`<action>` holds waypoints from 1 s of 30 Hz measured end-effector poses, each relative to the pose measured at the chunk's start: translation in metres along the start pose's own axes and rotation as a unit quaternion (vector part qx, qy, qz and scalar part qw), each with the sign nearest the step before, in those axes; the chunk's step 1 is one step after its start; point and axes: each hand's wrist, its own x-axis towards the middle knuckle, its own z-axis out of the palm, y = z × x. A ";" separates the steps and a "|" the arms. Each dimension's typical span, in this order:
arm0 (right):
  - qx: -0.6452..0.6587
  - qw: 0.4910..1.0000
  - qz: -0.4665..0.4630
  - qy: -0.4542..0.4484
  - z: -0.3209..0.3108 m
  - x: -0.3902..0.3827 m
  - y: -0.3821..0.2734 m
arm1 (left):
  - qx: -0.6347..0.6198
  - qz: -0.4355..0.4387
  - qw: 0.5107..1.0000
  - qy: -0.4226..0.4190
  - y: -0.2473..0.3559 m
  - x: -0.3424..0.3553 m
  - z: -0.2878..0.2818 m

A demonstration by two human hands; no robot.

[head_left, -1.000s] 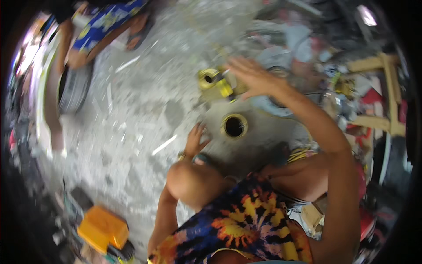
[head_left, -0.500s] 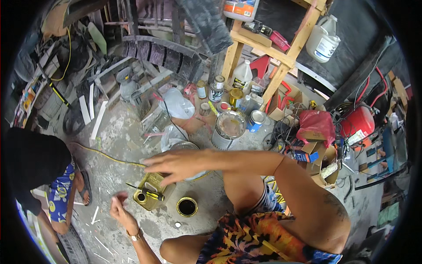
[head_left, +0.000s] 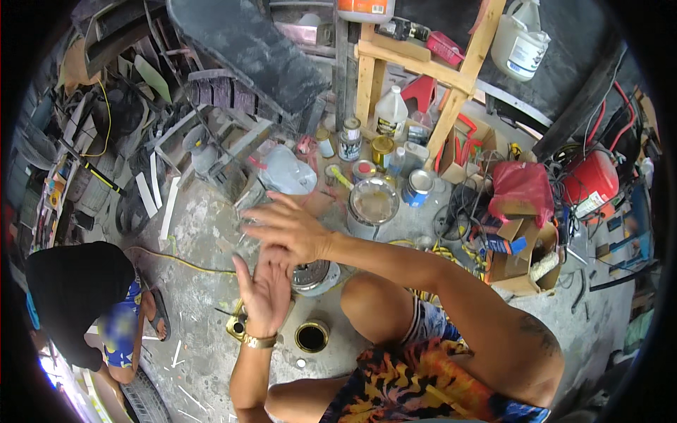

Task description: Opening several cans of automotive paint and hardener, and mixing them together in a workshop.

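My left hand, with a gold-coloured watch at its wrist, is raised palm up with the fingers stretched out. Across its fingertips lies my right hand, palm down, fingers spread; the two hands touch or overlap. I see nothing held in either. Below them on the floor stands an open round can with a gold rim and dark contents. A rectangular gold-coloured can with an open spout is mostly hidden behind my left hand and wrist. Behind the wrists sits a lidded metal pail, partly covered.
A small white cap lies near the round can. Ahead are a large paint pail, several smaller cans and a white jug. A crouching person is at the left. Cardboard boxes and tangled cables are at the right.
My left hand has risen to the right and turned palm up to meet my right hand. My right hand has moved up and right. The view has shifted slightly.
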 end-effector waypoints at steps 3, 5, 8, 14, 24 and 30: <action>0.155 0.948 0.273 -0.045 -0.018 0.007 0.024 | 0.167 -0.060 0.984 0.004 0.029 -0.007 0.005; 0.156 0.923 0.319 -0.151 -0.039 0.018 0.038 | 0.296 -0.154 0.941 -0.051 0.066 -0.011 0.005; 0.126 0.876 0.324 -0.334 -0.072 0.034 0.051 | 0.444 -0.175 0.879 -0.006 0.112 -0.004 0.016; 0.256 0.827 0.293 -0.407 -0.118 0.036 0.030 | 0.567 -0.009 0.816 0.109 0.208 -0.014 0.092; 0.132 0.718 0.385 -0.564 -0.240 -0.089 -0.086 | 0.502 0.007 0.816 0.287 0.278 -0.087 0.203; 0.077 0.555 0.699 -0.445 -0.400 -0.142 -0.164 | 0.305 -0.131 0.829 0.449 0.218 -0.223 0.187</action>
